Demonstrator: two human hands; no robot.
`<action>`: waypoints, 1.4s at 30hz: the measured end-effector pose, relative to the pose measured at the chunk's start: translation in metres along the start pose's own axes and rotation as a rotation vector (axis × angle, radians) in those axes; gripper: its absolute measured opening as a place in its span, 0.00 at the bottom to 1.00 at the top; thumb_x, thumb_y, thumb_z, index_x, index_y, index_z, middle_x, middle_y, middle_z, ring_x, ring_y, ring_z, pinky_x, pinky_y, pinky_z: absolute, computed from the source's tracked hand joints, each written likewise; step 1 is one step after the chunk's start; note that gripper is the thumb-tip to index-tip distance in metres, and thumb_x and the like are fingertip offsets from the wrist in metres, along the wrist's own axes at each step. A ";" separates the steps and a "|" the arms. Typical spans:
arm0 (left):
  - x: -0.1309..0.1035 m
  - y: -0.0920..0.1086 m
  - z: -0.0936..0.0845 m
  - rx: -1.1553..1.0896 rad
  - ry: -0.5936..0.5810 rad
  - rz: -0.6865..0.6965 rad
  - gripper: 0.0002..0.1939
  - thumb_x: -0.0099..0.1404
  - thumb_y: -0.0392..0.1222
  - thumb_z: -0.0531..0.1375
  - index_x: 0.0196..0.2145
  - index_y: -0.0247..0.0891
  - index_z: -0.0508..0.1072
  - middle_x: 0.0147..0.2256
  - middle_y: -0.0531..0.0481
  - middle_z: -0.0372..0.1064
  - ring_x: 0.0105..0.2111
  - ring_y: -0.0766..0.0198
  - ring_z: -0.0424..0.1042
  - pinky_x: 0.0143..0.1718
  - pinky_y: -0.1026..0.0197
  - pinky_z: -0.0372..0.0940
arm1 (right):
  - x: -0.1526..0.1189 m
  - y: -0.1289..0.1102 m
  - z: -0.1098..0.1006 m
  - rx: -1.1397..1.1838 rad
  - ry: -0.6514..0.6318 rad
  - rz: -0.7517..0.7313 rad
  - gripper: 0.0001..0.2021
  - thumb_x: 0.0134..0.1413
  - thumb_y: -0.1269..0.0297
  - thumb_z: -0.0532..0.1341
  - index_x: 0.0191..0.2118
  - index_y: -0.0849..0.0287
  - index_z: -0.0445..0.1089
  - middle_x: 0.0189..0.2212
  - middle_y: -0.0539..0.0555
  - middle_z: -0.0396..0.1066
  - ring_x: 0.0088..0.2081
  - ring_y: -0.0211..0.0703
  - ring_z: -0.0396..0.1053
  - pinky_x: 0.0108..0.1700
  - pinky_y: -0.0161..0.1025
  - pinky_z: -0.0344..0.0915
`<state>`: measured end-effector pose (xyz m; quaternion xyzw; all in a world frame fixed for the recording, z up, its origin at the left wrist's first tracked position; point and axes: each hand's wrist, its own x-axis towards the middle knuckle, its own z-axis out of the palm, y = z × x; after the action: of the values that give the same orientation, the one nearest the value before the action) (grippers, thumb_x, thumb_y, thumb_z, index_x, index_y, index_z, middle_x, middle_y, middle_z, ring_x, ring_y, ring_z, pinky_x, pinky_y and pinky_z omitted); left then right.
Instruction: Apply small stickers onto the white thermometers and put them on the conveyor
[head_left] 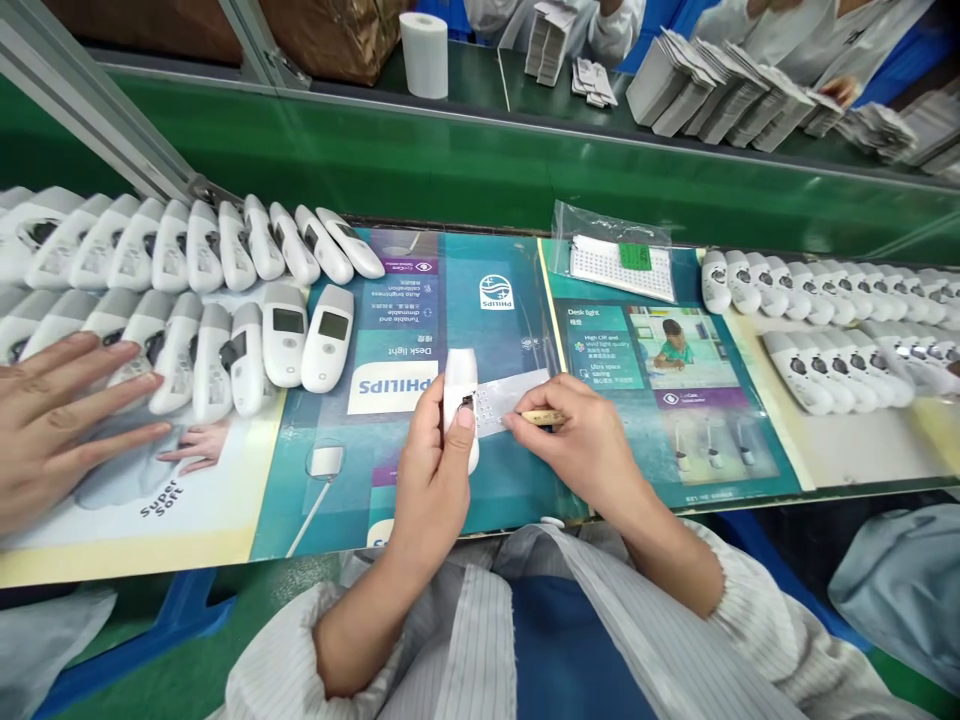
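Observation:
My left hand (435, 460) is closed around a white handheld thermometer-like device (460, 372), held upright with a dark opening showing near my thumb. In my right hand (589, 435) is a short tan wooden-looking stick (544, 417), gripped like a pen; its tip is hidden by my fingers. Under my right fingertips lies a small translucent sheet with rows of small dark marks (499, 398), right beside the device. Two more of these devices with grey screens (328, 340) lie face up to the left of my left hand.
Rows of similar devices stand at left (169, 250) and right (825, 290). Another person's hand (67, 430) reaches in from the left. A clear bag with a dotted sheet (622, 265) lies ahead. Beyond the green barrier (480, 155) are a white roll (424, 60) and folded paper stacks (720, 90).

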<state>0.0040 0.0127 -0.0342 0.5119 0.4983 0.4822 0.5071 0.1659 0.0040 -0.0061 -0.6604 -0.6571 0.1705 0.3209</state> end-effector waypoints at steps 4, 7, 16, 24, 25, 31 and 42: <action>0.004 0.014 -0.009 0.078 -0.131 0.022 0.24 0.72 0.50 0.54 0.62 0.41 0.66 0.52 0.45 0.74 0.37 0.58 0.75 0.37 0.57 0.68 | 0.002 -0.013 -0.027 0.155 0.035 -0.060 0.05 0.54 0.65 0.68 0.29 0.56 0.74 0.28 0.50 0.70 0.30 0.38 0.68 0.31 0.35 0.63; 0.005 0.028 -0.015 0.264 -0.229 0.113 0.19 0.68 0.44 0.56 0.55 0.40 0.72 0.44 0.48 0.77 0.33 0.59 0.73 0.33 0.59 0.65 | 0.001 -0.027 -0.043 0.152 -0.012 -0.137 0.03 0.55 0.64 0.69 0.32 0.55 0.76 0.31 0.51 0.70 0.33 0.39 0.70 0.31 0.35 0.66; 0.001 0.038 -0.017 0.318 -0.394 0.185 0.17 0.63 0.33 0.54 0.46 0.44 0.76 0.39 0.54 0.77 0.37 0.59 0.75 0.37 0.59 0.66 | -0.003 -0.042 -0.040 0.024 -0.074 -0.220 0.04 0.56 0.70 0.66 0.36 0.53 0.76 0.39 0.53 0.71 0.39 0.41 0.73 0.28 0.33 0.66; -0.001 0.039 -0.017 0.268 -0.394 0.080 0.07 0.62 0.38 0.56 0.40 0.42 0.70 0.38 0.52 0.75 0.40 0.55 0.75 0.40 0.53 0.67 | -0.003 -0.043 -0.041 0.071 -0.153 -0.167 0.03 0.56 0.69 0.66 0.34 0.53 0.75 0.37 0.51 0.71 0.36 0.40 0.72 0.30 0.33 0.64; -0.001 0.039 -0.017 0.272 -0.397 0.080 0.07 0.62 0.38 0.56 0.40 0.42 0.70 0.38 0.52 0.74 0.39 0.55 0.75 0.40 0.53 0.67 | -0.003 -0.043 -0.041 0.067 -0.151 -0.170 0.03 0.56 0.69 0.66 0.34 0.53 0.75 0.37 0.50 0.71 0.36 0.39 0.72 0.30 0.33 0.64; 0.000 0.039 -0.016 0.265 -0.411 0.067 0.07 0.63 0.38 0.56 0.40 0.42 0.70 0.38 0.51 0.74 0.40 0.55 0.74 0.41 0.53 0.67 | -0.002 -0.040 -0.041 0.063 -0.150 -0.185 0.04 0.56 0.70 0.66 0.33 0.53 0.74 0.35 0.50 0.71 0.35 0.38 0.72 0.29 0.34 0.64; 0.001 0.039 -0.017 0.264 -0.431 0.061 0.08 0.63 0.39 0.56 0.41 0.42 0.69 0.38 0.50 0.73 0.40 0.54 0.73 0.41 0.53 0.65 | -0.001 -0.038 -0.041 0.049 -0.143 -0.209 0.03 0.56 0.70 0.66 0.34 0.54 0.75 0.36 0.51 0.72 0.36 0.40 0.73 0.31 0.35 0.65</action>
<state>-0.0117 0.0143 0.0051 0.6794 0.4218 0.3076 0.5157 0.1635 -0.0080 0.0483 -0.5667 -0.7391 0.1988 0.3051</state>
